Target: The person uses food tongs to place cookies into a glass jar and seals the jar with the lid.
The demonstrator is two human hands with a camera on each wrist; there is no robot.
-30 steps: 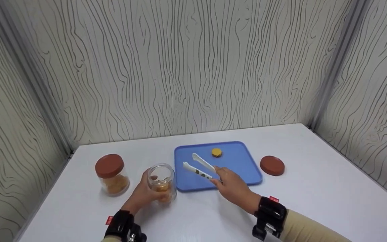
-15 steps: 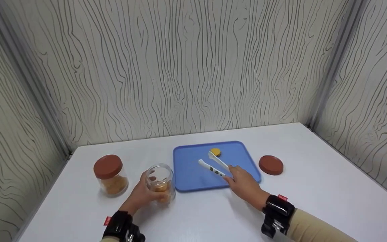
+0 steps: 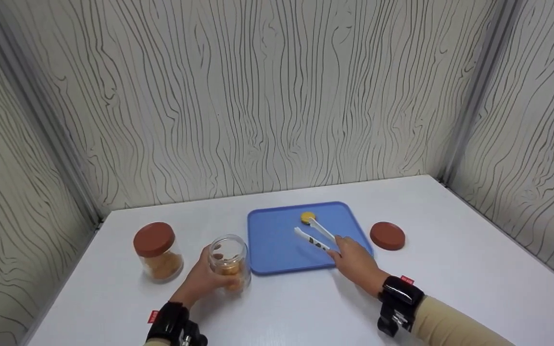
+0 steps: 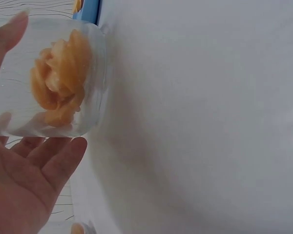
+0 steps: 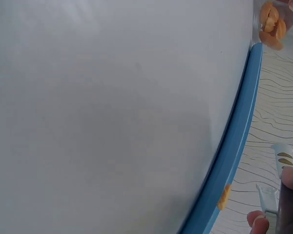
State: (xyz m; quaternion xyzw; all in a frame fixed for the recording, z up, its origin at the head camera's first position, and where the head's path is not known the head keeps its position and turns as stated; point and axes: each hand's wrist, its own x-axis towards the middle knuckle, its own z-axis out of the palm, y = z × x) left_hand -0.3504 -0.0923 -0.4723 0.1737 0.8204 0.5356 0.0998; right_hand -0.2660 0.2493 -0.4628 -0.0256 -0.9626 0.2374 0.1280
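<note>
My left hand (image 3: 202, 278) grips an uncapped clear jar (image 3: 244, 269) from its left side, fingers behind and thumb in front. Curved orange snack pieces (image 4: 63, 78) lie in the jar's bottom, well seen in the left wrist view. My right hand (image 3: 358, 263) pinches white tongs (image 3: 323, 230) with a leaf pattern; their two arms are spread, with nothing between them. The tongs' farther tip overlaps the near edge of a round yellow snack piece (image 3: 307, 216) in the head view. That piece lies near the back of a blue tray (image 3: 272, 245).
Left of the held jar stands a second jar (image 3: 164, 264) with similar pieces inside, topped by a reddish-brown lid (image 3: 154, 239). A loose lid (image 3: 387, 235) of the same colour lies right of the tray on the white table (image 3: 431, 250). Wood-patterned panels (image 3: 277, 96) rise behind.
The tongs in my right hand have moved right and slightly back, away from the jar, and their farther tip has come to the yellow piece. My left hand and its jar have stayed nearly still.
</note>
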